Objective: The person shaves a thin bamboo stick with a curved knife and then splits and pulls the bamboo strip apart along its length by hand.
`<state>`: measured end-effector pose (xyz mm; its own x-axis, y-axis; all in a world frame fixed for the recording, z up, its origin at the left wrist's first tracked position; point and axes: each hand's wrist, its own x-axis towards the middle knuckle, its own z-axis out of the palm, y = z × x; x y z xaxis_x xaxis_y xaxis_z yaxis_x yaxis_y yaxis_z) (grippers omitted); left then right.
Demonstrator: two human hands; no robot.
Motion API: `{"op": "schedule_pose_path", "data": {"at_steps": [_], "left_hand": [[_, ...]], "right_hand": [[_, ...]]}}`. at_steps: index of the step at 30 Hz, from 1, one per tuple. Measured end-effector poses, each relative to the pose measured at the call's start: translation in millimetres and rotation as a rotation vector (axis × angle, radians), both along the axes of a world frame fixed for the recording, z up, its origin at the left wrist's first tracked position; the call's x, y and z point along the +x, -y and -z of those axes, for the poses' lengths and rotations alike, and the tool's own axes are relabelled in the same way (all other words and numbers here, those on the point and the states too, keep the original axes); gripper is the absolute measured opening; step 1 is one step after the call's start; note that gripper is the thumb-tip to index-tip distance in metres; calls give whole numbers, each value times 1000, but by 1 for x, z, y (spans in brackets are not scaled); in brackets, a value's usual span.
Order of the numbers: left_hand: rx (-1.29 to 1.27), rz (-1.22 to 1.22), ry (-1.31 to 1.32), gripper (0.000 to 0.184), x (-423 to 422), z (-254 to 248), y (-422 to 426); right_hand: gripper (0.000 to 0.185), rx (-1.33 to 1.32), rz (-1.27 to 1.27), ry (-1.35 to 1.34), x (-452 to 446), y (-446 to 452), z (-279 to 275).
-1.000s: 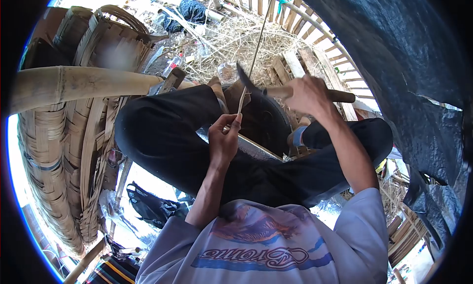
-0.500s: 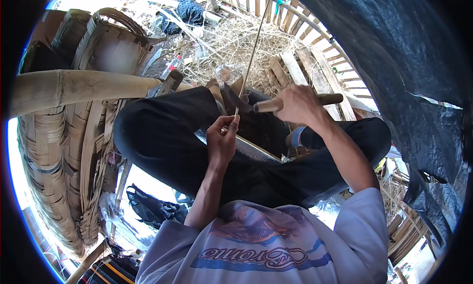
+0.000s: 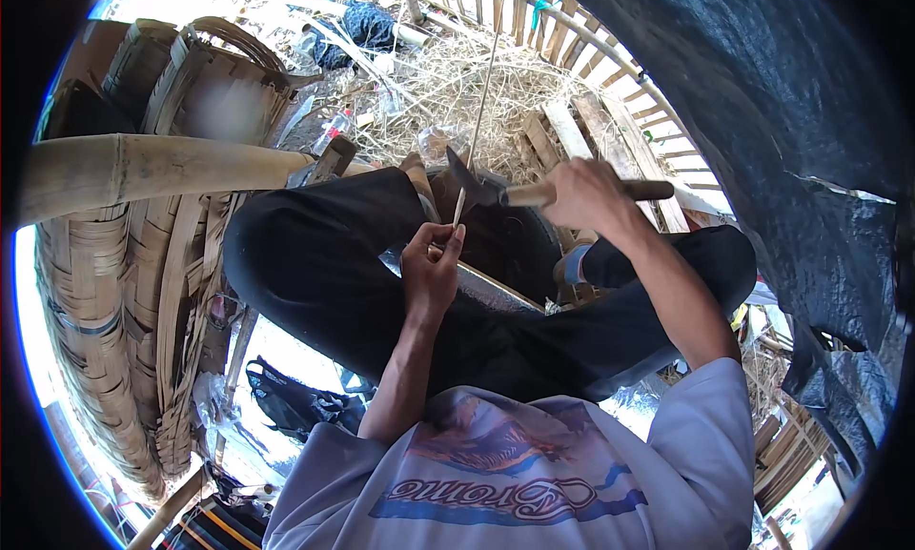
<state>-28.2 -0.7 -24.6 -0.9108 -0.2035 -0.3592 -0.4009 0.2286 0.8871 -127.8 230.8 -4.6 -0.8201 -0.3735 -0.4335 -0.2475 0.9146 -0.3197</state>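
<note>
Slender, pale wooden strip (image 3: pixel 484 102) reaching forward from the left hand's (image 3: pixel 428 264) closed pinch.
Probably light and springy; best held by its near end, clear of the dark-bladed, wooden-handled knife (image 3: pixel 525 195) gripped in the right hand (image 3: pixel 583 195).

A thick bamboo pole (image 3: pixel 181 163) lies across the tall woven bamboo panels (image 3: pixel 95 321) at left, a clear plastic bottle (image 3: pixel 334 127) sits near the scattered straw (image 3: pixel 467 83), and a dark tarp (image 3: pixel 762 121) hangs at right, beside a slatted bamboo fence (image 3: pixel 596 50) bearing a green tie (image 3: pixel 543 7).
</note>
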Motion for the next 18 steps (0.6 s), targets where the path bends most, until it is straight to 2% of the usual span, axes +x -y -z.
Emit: {"op": "schedule_pose_path", "data": {"at_steps": [2,4,5,6,9,10,12,14,17,18], "left_hand": [[38,-30,-27,20,-1,5,2],[18,2,-35,19,-1,0,0],[1,41,-52,18,-1,-1,-2],[2,46,-54,18,0,0,-2],[-17,10,-47,19,-1,2,-1],[0,10,-38,19,-3,-1,-2],[13,13,-15,19,-1,-3,-2],[-16,41,-60,19,0,-2,-3],[-7,13,-36,19,1,8,1],[-9,10,-42,19,-2,4,0]], "right_hand": [[27,-41,-32,-137,0,-3,1],[19,-5,233,-16,-16,-10,1],[19,4,207,-129,-21,-15,2],[19,5,212,-130,-18,-14,2],[18,111,3,93,1,7,-8],[18,66,-61,-68,5,3,-1],[19,84,80,-34,-9,0,-5],[18,-7,200,-75,-18,-7,-13],[17,89,50,45,-2,0,1],[18,37,-38,-89,7,3,-4]]}}
